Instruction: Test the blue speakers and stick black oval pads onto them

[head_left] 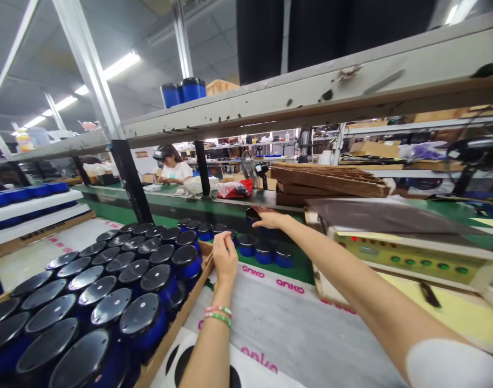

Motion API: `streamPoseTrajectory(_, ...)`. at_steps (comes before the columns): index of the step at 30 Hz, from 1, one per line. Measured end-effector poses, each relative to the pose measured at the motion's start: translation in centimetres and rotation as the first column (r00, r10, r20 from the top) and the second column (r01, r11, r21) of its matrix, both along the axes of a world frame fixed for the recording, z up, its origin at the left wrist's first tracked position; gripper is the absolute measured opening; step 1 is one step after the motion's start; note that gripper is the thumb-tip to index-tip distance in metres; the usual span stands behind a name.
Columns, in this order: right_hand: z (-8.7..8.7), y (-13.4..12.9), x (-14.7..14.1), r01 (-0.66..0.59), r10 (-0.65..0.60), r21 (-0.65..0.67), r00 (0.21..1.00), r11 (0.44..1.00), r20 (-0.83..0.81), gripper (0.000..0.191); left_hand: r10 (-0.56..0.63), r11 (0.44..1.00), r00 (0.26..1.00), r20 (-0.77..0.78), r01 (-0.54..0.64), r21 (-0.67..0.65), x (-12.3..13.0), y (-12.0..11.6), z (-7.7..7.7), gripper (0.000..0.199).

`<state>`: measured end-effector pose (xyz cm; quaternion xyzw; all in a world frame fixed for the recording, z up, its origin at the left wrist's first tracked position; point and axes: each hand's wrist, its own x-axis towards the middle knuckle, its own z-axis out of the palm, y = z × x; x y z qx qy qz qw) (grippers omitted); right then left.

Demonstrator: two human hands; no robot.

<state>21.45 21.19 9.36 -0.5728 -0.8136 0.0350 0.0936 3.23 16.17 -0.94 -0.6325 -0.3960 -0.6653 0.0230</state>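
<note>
The right hand (271,219) was clamped on a dark-topped canister (252,215), held near the canister row (264,251); the left hand (225,256) curled nearby, its grip unclear; the carton (185,308) probably kept neighbouring canisters (139,315) upright

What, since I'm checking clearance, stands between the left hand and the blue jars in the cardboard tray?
The side wall of the cardboard tray runs between the left hand and the blue jars. The jars rise above it, so it seems a low barrier; nothing else visible intervenes.
</note>
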Motion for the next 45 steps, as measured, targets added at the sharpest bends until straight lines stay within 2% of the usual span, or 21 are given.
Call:
streamPoseTrajectory(3,-1.7,3.2,-2.9,0.019,-0.018,-0.044,1.000,0.999,0.021,0.036,0.025,1.000,0.999,0.040,-0.025,0.014,0.0,0.1,0.1,0.024)
streamPoseTrajectory(7,-2.7,5.3,-6.1,-0.048,0.052,-0.127,0.998,0.991,0.030,0.034,0.038,0.999,0.998,0.050,-0.039,0.020,0.2,0.2,0.0,0.022)
streamPoseTrajectory(10,-1.7,5.2,-7.1,-0.091,0.098,-0.183,0.995,0.979,0.031,0.034,0.041,0.999,0.998,0.052,-0.043,0.024,0.3,0.3,0.0,0.020)
streamPoseTrajectory(13,1.3,3.0,-5.7,-0.081,0.089,-0.202,0.995,0.976,0.034,0.039,0.023,0.999,0.998,0.064,-0.025,0.024,0.2,0.4,0.1,0.018)
streamPoseTrajectory(16,5.0,-2.9,-1.7,-0.048,0.056,-0.199,0.998,0.979,0.034,0.058,-0.007,1.000,0.995,0.096,0.007,0.004,0.1,0.4,0.1,0.016)
streamPoseTrajectory(18,6.8,-9.3,1.4,-0.026,0.036,-0.227,0.999,0.974,0.038,0.066,-0.022,0.999,0.992,0.123,0.025,-0.023,0.2,0.5,-0.1,0.014)
streamPoseTrajectory(20,7.3,-17.0,3.9,-0.004,0.021,-0.294,0.998,0.956,0.052,0.069,-0.032,0.998,0.989,0.147,0.041,-0.057,0.5,0.6,-0.3,0.014)
streamPoseTrajectory(22,6.2,-24.7,5.5,0.017,0.001,-0.332,0.999,0.943,0.054,0.073,-0.031,0.995,0.986,0.166,0.046,-0.087,0.7,0.6,-0.5,0.014)
streamPoseTrajectory(24,3.5,-31.0,6.7,0.105,-0.087,-0.395,0.994,0.913,0.065,0.078,-0.027,0.994,0.984,0.174,0.046,-0.104,0.8,0.6,-0.7,0.014)
streamPoseTrajectory(25,1.9,-33.3,7.3,0.178,-0.147,-0.394,0.983,0.902,0.108,0.083,-0.025,0.993,0.984,0.176,0.044,-0.107,0.8,0.5,-0.7,0.014)
streamPoseTrajectory(27,-1.5,-36.2,8.3,0.319,-0.271,-0.362,0.946,0.876,0.177,0.091,-0.019,0.994,0.984,0.178,0.039,-0.106,0.8,0.4,-0.7,0.013)
streamPoseTrajectory(29,-4.2,-37.4,9.3,0.362,-0.326,-0.268,0.930,0.893,0.170,0.090,-0.011,0.995,0.983,0.183,0.030,-0.099,0.8,0.3,-0.7,0.013)
streamPoseTrajectory(31,-5.8,-37.5,9.9,0.338,-0.318,-0.168,0.939,0.926,0.132,0.083,-0.001,0.996,0.982,0.187,0.019,-0.092,0.7,0.1,-0.6,0.012)
streamPoseTrajectory(33,-6.2,-36.9,10.1,0.300,-0.289,-0.112,0.952,0.947,0.102,0.076,0.010,0.996,0.982,0.189,0.007,-0.088,0.6,0.0,-0.7,0.013)
streamPoseTrajectory(35,-5.5,-35.5,9.8,0.281,-0.277,-0.060,0.958,0.958,0.069,0.070,0.020,0.996,0.982,0.189,-0.004,-0.086,0.5,0.0,-0.7,0.013)
streamPoseTrajectory(37,-4.0,-33.0,8.9,0.268,-0.268,0.016,0.963,0.963,0.032,0.066,0.027,0.996,0.982,0.187,-0.011,-0.086,0.5,0.1,-0.8,0.013)
streamPoseTrajectory(39,-2.1,-29.1,7.6,0.249,-0.251,0.092,0.968,0.964,0.006,0.067,0.029,0.996,0.983,0.184,-0.013,-0.086,0.4,0.2,-0.9,0.013)
streamPoseTrajectory(42,0.3,-21.1,5.5,0.231,-0.230,0.153,0.973,0.961,-0.022,0.070,0.021,0.996,0.983,0.180,-0.005,-0.089,0.4,0.3,-0.8,0.013)
streamPoseTrajectory(45,1.0,-12.8,3.9,0.244,-0.241,0.140,0.970,0.960,-0.040,0.068,0.011,0.996,0.984,0.176,0.004,-0.084,0.3,0.2,-0.6,0.013)
